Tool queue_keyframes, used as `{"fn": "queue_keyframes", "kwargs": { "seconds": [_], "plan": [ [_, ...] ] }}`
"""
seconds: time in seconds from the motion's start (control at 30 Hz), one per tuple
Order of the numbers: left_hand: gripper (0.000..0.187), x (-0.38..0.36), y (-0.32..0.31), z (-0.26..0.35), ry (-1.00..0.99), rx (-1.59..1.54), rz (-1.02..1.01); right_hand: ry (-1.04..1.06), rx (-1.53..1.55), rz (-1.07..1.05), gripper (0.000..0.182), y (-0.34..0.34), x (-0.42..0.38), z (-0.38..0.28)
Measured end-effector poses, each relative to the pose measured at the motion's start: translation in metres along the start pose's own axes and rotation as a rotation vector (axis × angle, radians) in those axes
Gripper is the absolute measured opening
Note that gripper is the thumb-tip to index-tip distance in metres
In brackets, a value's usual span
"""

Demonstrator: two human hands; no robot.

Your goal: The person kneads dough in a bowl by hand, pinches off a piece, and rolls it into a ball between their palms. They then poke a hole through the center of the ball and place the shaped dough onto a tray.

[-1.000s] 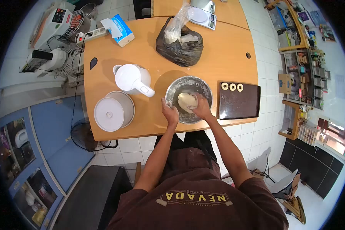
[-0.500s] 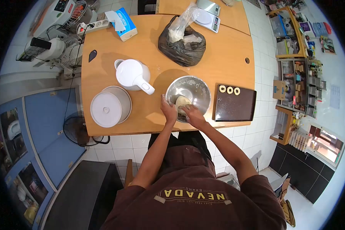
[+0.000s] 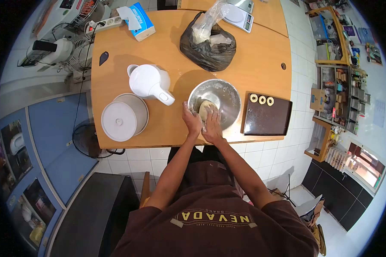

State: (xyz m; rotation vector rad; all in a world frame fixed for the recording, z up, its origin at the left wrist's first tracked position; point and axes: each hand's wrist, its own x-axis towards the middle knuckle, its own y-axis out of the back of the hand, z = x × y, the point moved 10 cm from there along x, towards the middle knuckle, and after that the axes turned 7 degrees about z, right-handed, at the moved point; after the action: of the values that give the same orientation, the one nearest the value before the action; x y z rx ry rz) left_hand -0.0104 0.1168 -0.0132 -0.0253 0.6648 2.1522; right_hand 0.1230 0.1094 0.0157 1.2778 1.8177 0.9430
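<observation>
A steel mixing bowl (image 3: 228, 103), its inside dusted with pale flour or dough residue, stands near the front edge of the table. My left hand (image 3: 193, 121) grips the bowl at its left front rim, with fingers on the outer wall. Inside lies a ball of pale dough (image 3: 206, 106) against the near left wall. My right hand (image 3: 212, 123) rests on the dough with its fingers stretched forward over it, partly covering it. To the right of the bowl, a dark baking tray (image 3: 268, 118) carries three dough rings (image 3: 262, 99) along its back edge.
Left of the bowl stand a white pitcher (image 3: 148, 81) and a lidded white container (image 3: 119, 121). Behind are a black plastic bag (image 3: 208, 53) holding clear bags, a kitchen scale (image 3: 240, 18) and a tissue box (image 3: 140, 23). A floor fan (image 3: 89, 139) stands by the table's left side.
My right hand has gone from curled fingers at the dough's near right side to straight fingers laid over it. My left hand stays at the rim. The whole view has shifted slightly.
</observation>
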Motion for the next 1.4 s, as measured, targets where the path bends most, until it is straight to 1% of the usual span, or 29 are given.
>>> {"fn": "queue_keyframes", "kwargs": {
  "seconds": [0.03,0.13,0.23,0.27,0.37,0.4,0.5,0.6,0.7,0.8,0.9,1.0,1.1,1.2,1.27,1.3,1.33,1.4],
  "plan": [
    [0.062,0.000,-0.002,-0.003,0.001,0.002,0.000,-0.002,-0.048,-0.020,0.068,-0.001,0.003,-0.003],
    [0.061,0.005,-0.006,-0.010,-0.007,0.016,0.009,-0.110,-0.034,0.108,0.063,0.004,0.015,0.005],
    [0.061,0.006,-0.008,-0.012,-0.023,0.050,0.016,-0.165,0.001,0.157,0.069,0.008,0.035,0.020],
    [0.061,0.006,-0.008,-0.012,-0.024,0.060,0.014,-0.186,-0.035,0.186,0.061,0.011,0.045,0.025],
    [0.063,0.004,-0.008,-0.012,-0.017,0.025,0.011,-0.230,-0.033,0.043,0.051,-0.001,0.067,0.040],
    [0.065,0.004,-0.008,-0.010,-0.013,0.002,0.010,-0.249,-0.136,0.072,0.044,0.007,0.072,0.035],
    [0.066,0.003,-0.009,-0.009,-0.003,0.031,-0.046,-0.173,-0.179,0.140,0.037,0.010,0.083,0.031],
    [0.067,0.003,-0.011,-0.017,-0.036,0.020,-0.008,-0.268,-0.196,0.130,0.035,0.003,0.093,0.039],
    [0.067,0.000,-0.012,-0.026,-0.009,-0.022,0.009,-0.318,-0.213,0.040,0.037,-0.004,0.103,0.043],
    [0.068,-0.001,-0.012,-0.023,0.006,0.066,-0.060,-0.300,-0.198,0.112,0.040,-0.001,0.110,0.045],
    [0.068,-0.002,-0.010,-0.020,0.049,0.103,-0.072,-0.324,-0.184,0.022,0.045,-0.014,0.120,0.059],
    [0.070,-0.004,-0.010,-0.019,0.060,0.093,-0.093,-0.267,-0.147,0.059,0.043,-0.014,0.121,0.061],
    [0.069,-0.008,-0.008,-0.013,0.072,0.036,-0.069,-0.270,-0.132,0.046,0.038,-0.018,0.124,0.067],
    [0.069,-0.007,-0.008,-0.009,0.085,-0.005,-0.037,-0.197,-0.124,0.209,0.034,-0.005,0.121,0.061],
    [0.068,-0.004,-0.010,-0.016,0.092,0.008,-0.068,-0.238,-0.082,0.246,0.033,-0.003,0.119,0.062],
    [0.066,-0.005,-0.011,-0.022,0.047,-0.006,-0.015,-0.258,-0.067,0.263,0.033,0.001,0.117,0.063],
    [0.064,-0.005,-0.010,-0.018,0.001,-0.018,0.037,-0.229,-0.065,0.291,0.030,0.005,0.118,0.061],
    [0.062,-0.005,-0.009,-0.010,-0.032,0.006,0.057,-0.200,-0.015,0.277,0.028,0.007,0.115,0.059]
  ]
}}
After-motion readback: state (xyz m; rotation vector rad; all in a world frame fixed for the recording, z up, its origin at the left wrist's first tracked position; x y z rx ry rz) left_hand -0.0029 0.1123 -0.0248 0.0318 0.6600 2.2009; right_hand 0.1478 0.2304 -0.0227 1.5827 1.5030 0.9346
